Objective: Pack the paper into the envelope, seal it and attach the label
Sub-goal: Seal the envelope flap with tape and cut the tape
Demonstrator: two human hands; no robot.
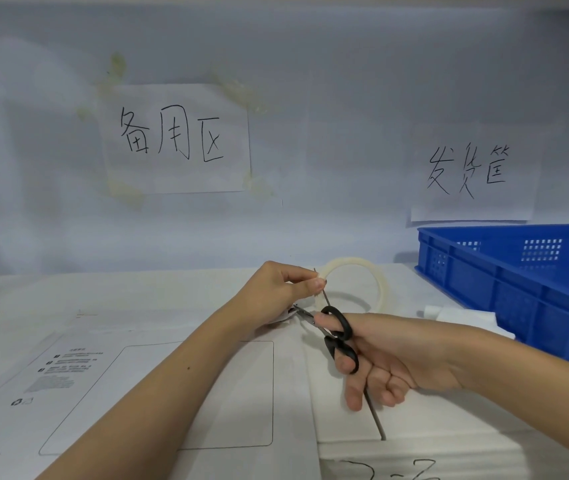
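Nearest the camera, white sheets point(414, 452) with a handwritten mark lie at the front right of the table. Left of them lies the white envelope point(110, 386), flat, printed with a large rounded rectangle and small text blocks; the left forearm crosses over it. Right hand point(390, 362) grips black-handled scissors point(336, 336), thumb through the upper loop, a finger through the lower, remaining fingers curled beneath; blades point left, toward the left hand. Left hand point(279, 292) raised above the table, thumb and forefinger pinching a strip of clear tape point(321, 289) pulled off the tape roll point(355, 282); the scissor tips sit at the underside of this hand. Whether the blades touch the tape, cannot tell. The roll stands just behind both hands. Blue plastic crate point(518, 289) at right rear, small white pieces point(449, 313) in front of it. Two handwritten signs point(175, 138) taped on the back wall.
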